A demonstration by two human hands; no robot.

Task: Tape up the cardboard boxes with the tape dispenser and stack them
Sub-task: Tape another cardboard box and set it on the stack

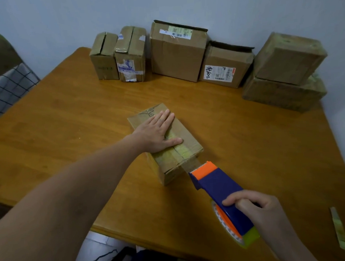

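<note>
A small cardboard box (188, 143) lies in the middle of the wooden table (66, 124), with a strip of yellowish tape along its top seam. My left hand (157, 131) presses flat on the box top, fingers straight. My right hand (259, 211) grips the handle of a blue and orange tape dispenser (217, 184) just off the box's near end. A short stretch of tape runs from the dispenser's orange blade to the box's near face.
Several cardboard boxes line the far edge by the wall: two small ones (120, 54), a larger one (178, 51), a labelled one (225, 66). Two taped boxes are stacked at far right (285, 73). A loose tape strip (339, 229) lies near the right edge.
</note>
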